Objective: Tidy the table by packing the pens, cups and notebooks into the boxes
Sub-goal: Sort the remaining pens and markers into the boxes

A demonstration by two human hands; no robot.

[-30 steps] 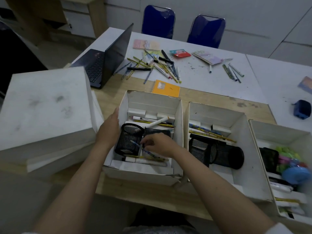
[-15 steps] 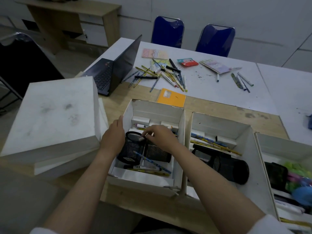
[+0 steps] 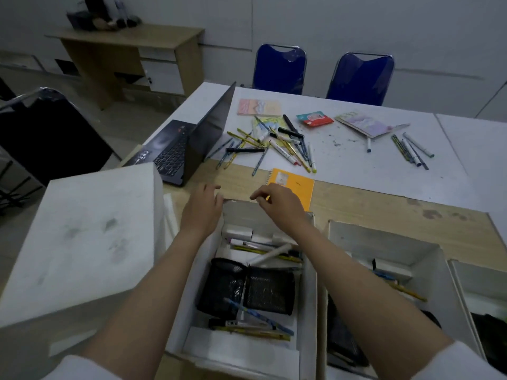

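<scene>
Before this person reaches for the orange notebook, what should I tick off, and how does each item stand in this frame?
1. Left hand free: ok, holds nothing.
2. Right hand free: ok, fingers loosely curled, nothing in them.
3. Orange notebook reachable: ok, just beyond the box, partly behind the right hand.
4. Nothing lying on the notebook: ok on the visible part.
5. Room in the open box: cannot tell; mesh cups and pens fill its floor.

The right hand (image 3: pixel 279 207) hides the orange notebook's (image 3: pixel 295 187) lower left corner; the lower right box (image 3: pixel 477 281) runs off frame.
</scene>
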